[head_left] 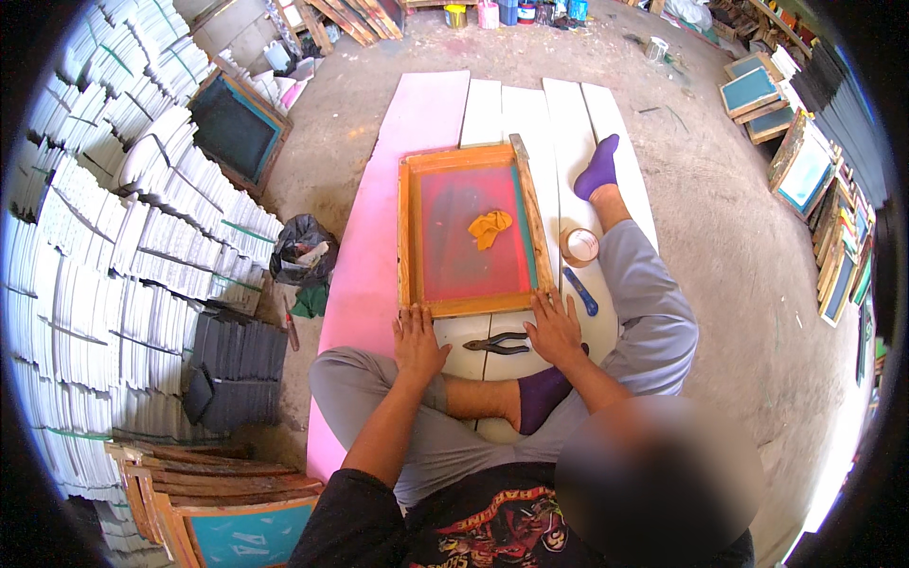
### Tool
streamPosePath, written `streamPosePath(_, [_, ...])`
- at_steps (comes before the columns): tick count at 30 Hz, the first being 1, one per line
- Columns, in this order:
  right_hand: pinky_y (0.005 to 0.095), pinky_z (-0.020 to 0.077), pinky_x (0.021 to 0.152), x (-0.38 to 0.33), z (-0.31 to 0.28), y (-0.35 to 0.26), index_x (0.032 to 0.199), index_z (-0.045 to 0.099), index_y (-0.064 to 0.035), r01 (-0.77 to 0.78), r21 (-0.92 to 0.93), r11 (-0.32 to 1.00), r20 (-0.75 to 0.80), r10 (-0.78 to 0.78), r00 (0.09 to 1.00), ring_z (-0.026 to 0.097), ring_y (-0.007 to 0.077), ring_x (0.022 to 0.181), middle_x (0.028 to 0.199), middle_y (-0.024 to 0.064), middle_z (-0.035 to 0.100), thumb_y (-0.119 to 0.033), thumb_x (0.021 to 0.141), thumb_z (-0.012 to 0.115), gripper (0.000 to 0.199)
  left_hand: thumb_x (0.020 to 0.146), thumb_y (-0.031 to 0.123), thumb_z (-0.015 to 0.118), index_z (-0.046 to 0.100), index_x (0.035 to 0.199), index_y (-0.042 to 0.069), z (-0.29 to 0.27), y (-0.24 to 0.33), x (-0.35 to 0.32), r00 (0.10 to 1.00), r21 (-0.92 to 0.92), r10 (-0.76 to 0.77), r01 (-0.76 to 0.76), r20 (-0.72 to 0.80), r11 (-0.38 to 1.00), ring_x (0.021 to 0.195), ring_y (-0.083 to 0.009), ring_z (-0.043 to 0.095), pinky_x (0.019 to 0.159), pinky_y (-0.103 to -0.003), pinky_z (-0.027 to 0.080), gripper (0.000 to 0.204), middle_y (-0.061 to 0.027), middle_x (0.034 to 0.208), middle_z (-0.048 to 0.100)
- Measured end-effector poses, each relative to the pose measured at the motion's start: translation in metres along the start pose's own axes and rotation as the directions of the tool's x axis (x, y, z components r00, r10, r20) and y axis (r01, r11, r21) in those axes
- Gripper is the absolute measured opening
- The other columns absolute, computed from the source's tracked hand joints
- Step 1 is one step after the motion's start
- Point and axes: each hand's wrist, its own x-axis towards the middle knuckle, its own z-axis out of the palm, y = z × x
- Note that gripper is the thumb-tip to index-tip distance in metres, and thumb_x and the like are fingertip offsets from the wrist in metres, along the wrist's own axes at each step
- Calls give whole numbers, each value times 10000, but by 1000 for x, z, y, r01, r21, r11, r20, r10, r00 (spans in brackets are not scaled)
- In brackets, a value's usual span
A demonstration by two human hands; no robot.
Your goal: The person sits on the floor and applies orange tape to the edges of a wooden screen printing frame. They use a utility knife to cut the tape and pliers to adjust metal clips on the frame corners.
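In front of me lies a wooden screen-printing frame (pixel 473 309) with a red-tinted mesh and teal along its right side. My left hand (pixel 417 341) rests its outstretched fingers on the near left corner. At the near right corner, the spread fingers of my right hand (pixel 556 327) touch the wood. A crumpled orange cloth (pixel 489 229) sits on the mesh, right of its middle. Dark-handled pliers (pixel 497 344) lie between my hands. Beside the frame on the right are a roll of tape (pixel 579 247) and a blue-handled tool (pixel 580 291), probably a cutter.
Pink and white boards (pixel 365 237) lie under the frame and my crossed legs. Tall stacks of white sheets (pixel 142 246) line the left, with a black bag (pixel 303 249) beside them. More screen frames (pixel 800 166) lean at the right; paint cans (pixel 488 14) stand far back.
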Motion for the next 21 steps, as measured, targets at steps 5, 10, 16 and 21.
streamPosePath(5, [561,174,1237,11,-27,-9,1512,448,-39,-27,-40,999,170,34,985,256,302,1531,1601,110,405,-407,992,544,645,843,509,747,322,1562,16,6,-5,3,999,-48,10,-12,-47,999,1537,-401,213,1236,-566,183,970,-224,1639,281])
streamPosePath(10, [532,315,1148,1,-7,-4,1428,521,-33,97,-11,995,6,-97,995,442,318,1374,1449,137,529,-390,946,613,607,838,521,747,329,1559,2,6,-2,0,999,-54,6,-9,-43,998,1533,-375,236,1234,-546,195,981,-212,1629,313])
streamPosePath(16, [459,482,923,-9,-19,-48,1283,578,-51,292,144,946,153,-313,937,574,299,1102,1152,133,596,-372,883,717,532,893,441,707,372,1550,79,6,3,7,997,-69,12,-17,-76,997,1522,-384,260,1228,-559,205,821,-191,1635,304])
streamPosePath(21, [472,509,896,-9,-15,-45,1311,559,-70,217,193,957,244,-261,934,574,324,1128,1116,136,581,-363,935,668,489,945,352,655,365,1567,196,12,4,13,973,-137,171,-192,-152,972,1519,-429,244,1228,-573,194,703,-196,1646,280])
